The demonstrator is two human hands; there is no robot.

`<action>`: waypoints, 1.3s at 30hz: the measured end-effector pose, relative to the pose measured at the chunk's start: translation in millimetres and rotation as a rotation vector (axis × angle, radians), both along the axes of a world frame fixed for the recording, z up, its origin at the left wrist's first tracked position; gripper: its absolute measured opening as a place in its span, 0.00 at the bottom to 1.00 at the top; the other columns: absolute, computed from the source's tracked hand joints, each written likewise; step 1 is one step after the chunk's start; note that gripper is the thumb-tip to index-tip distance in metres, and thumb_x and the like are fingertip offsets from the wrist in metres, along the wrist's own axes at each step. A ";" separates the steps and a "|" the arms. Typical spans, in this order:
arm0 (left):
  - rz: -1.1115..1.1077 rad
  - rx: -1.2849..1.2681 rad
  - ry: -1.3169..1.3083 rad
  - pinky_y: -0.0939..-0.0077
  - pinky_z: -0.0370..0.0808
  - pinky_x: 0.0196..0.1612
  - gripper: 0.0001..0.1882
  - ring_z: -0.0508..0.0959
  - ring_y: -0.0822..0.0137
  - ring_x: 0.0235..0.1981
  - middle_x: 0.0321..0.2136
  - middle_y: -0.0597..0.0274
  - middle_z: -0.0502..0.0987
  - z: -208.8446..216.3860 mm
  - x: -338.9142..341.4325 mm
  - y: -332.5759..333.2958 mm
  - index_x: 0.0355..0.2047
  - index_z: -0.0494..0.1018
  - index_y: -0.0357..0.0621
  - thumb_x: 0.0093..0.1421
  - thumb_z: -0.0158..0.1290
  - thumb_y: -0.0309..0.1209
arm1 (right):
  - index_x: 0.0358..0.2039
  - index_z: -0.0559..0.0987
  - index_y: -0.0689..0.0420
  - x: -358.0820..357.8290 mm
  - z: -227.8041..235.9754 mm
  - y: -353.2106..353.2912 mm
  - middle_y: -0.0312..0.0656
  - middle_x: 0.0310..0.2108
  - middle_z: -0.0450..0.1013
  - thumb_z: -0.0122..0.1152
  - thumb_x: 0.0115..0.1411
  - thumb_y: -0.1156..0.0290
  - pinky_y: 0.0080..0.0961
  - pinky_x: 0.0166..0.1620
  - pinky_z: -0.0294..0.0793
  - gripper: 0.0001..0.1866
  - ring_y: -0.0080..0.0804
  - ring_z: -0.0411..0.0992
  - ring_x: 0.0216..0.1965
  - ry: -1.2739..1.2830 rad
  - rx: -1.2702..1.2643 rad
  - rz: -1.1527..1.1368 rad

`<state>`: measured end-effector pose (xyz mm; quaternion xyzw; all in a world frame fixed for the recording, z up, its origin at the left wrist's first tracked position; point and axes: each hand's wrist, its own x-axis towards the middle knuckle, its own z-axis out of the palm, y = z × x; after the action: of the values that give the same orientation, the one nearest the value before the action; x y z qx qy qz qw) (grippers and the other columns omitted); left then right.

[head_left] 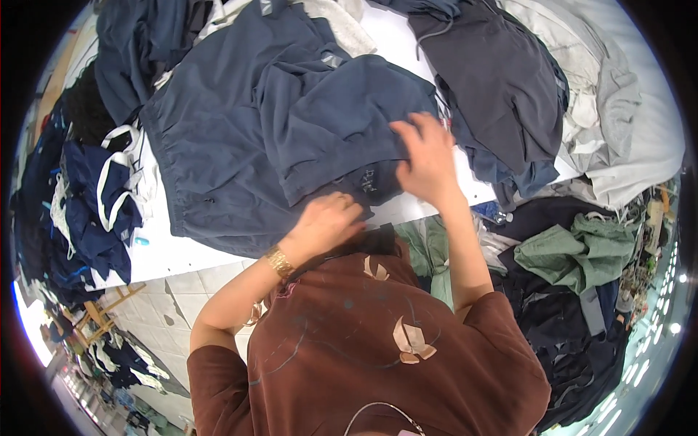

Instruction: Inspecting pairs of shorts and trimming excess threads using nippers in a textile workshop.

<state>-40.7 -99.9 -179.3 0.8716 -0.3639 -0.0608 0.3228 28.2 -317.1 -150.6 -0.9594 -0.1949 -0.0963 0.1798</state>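
A navy garment [342, 120] with a small light print near its near edge lies folded over on the white table, on top of another navy garment [211, 138] with a gathered elastic edge. My left hand [327, 221], with a gold watch on its wrist, is closed at the near edge of the upper garment, its fingers bent over the fabric and the fingertips partly hidden. My right hand [429, 160] is over the right end of the same garment, fingers spread and slightly curved, with nothing seen gripped in them.
Dark grey garments [502, 80] with a drawstring lie at the right, beside light grey clothing [611, 109]. Green cloth [578, 251] and black cloth are heaped below. On the left sit navy pieces with white straps [109, 185] and a small turquoise item [141, 241]. The white table's near edge [182, 272] runs before me.
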 end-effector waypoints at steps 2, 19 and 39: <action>0.013 0.007 0.320 0.63 0.74 0.37 0.17 0.76 0.51 0.35 0.34 0.52 0.74 10.4 0.0 -21.9 0.39 0.74 0.41 0.52 0.57 0.38 | 0.43 0.74 0.54 5.2 -6.3 31.7 0.49 0.48 0.66 0.64 0.38 0.74 0.40 0.52 0.63 0.26 0.48 0.64 0.52 0.116 0.244 0.251; 0.357 -0.097 0.268 0.61 0.74 0.45 0.52 0.65 0.41 0.53 0.60 0.38 0.50 44.5 51.8 -61.3 0.64 0.36 0.40 0.50 0.60 0.36 | 0.29 0.75 0.61 177.9 225.1 101.1 0.51 0.27 0.73 0.48 0.46 0.73 0.39 0.36 0.71 0.10 0.50 0.72 0.32 -0.519 0.388 0.282; 0.447 -0.272 -0.581 0.63 0.64 0.49 0.24 0.70 0.58 0.40 0.29 0.55 0.73 261.2 253.7 50.7 0.38 0.75 0.44 0.44 0.62 0.46 | 0.32 0.78 0.70 194.0 463.8 67.7 0.52 0.28 0.76 0.59 0.46 0.69 0.32 0.26 0.79 0.16 0.40 0.77 0.27 -0.380 0.307 -0.205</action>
<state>213.0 -49.2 81.9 0.8595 -0.2458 0.3094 0.3241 222.2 -249.5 313.2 -0.9003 -0.1099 -0.3209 0.2727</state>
